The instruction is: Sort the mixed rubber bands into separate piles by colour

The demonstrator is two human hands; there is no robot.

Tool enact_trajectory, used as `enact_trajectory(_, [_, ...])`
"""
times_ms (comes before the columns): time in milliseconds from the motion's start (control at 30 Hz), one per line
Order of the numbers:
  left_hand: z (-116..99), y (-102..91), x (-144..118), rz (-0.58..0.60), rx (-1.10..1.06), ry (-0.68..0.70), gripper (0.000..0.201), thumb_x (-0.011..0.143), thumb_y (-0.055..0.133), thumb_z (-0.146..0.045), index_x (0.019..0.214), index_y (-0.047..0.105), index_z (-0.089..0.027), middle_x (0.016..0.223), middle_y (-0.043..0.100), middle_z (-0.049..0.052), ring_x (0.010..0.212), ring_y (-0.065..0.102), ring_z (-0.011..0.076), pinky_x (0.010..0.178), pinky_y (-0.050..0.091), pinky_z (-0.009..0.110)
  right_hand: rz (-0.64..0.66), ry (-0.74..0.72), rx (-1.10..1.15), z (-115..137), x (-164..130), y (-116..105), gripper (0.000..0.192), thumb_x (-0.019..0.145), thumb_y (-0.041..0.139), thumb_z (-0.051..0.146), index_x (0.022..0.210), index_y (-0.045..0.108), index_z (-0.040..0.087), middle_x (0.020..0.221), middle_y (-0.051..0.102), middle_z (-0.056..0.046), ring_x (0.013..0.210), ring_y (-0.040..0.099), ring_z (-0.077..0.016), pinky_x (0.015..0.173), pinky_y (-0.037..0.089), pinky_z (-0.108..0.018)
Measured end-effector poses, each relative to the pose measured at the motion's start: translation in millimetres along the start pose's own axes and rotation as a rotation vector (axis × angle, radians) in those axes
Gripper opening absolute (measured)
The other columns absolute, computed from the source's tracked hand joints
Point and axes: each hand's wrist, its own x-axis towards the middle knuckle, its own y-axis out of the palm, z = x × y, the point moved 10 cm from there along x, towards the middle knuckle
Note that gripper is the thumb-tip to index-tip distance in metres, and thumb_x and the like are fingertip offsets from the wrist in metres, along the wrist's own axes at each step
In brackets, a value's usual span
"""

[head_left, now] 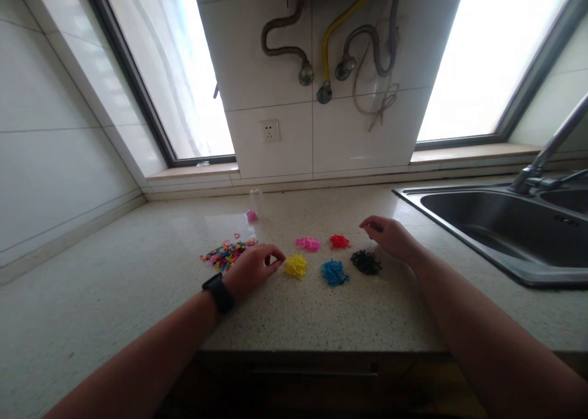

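On a speckled countertop (321, 309) lie small piles of tiny bands sorted by colour: yellow (296, 265), pink (307, 243), red (339, 241), blue (334, 272) and black (365, 261). A mixed multicolour heap (226, 253) lies to the left. My left hand (252, 268), with a black watch on the wrist, rests between the mixed heap and the yellow pile, fingertips pinched together right beside the yellow pile. My right hand (389, 235) hovers with curled fingers just right of the red pile, above the black one. Whether either hand pinches a band is too small to tell.
A small clear container with pink bits (252, 212) stands behind the piles. A steel sink (500, 223) with a tap (546, 155) is at the right. Tiled wall with a socket (271, 131), hoses and two windows lies behind. The counter's front edge runs below the piles.
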Motion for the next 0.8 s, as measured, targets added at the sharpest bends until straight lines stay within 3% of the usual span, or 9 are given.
enact_trajectory(267, [3.5,-0.8,-0.3,0.047,0.003,0.019,0.016,0.087,0.060,-0.021,0.098,0.072,-0.022,0.085,0.069,0.001,0.070,0.058,0.0134,0.068,0.044,0.026,0.009,0.002,0.036,1.3,-0.2,1.3,0.034,0.081,0.052,0.042,0.092,0.070,0.016,0.060,0.058,-0.001,0.054,0.050,-0.0143,0.053,0.038,-0.027])
enact_trajectory(567, [25.7,-21.4,-0.3,-0.140,0.061,-0.056,0.015,0.088,0.057,-0.025,0.096,0.069,-0.020,0.072,0.063,-0.001,0.063,0.053,0.0125,0.061,0.040,0.025,-0.004,-0.035,0.016,11.0,-2.1,-0.2,0.032,0.083,0.052,0.041,0.094,0.070,0.016,0.062,0.059,-0.001,0.054,0.049,-0.0138,0.054,0.038,-0.027])
enact_trajectory(700, [32.8,-26.1,-1.3,-0.219,0.079,-0.057,0.013,0.088,0.056,-0.024,0.094,0.067,-0.019,0.070,0.062,-0.001,0.061,0.051,0.0121,0.060,0.039,0.024,-0.038,-0.086,0.060,36.7,-0.7,2.8,0.030,0.084,0.054,0.039,0.095,0.069,0.016,0.066,0.061,-0.002,0.056,0.050,-0.0132,0.054,0.039,-0.026])
enact_trajectory(800, [35.2,-24.8,-1.2,-0.232,0.085,-0.041,0.012,0.087,0.056,-0.023,0.094,0.066,-0.020,0.072,0.062,-0.001,0.060,0.051,0.0118,0.060,0.039,0.024,0.012,-0.160,0.080,80.3,3.0,18.6,0.027,0.086,0.054,0.036,0.095,0.069,0.016,0.070,0.064,-0.003,0.057,0.051,-0.0124,0.055,0.039,-0.025])
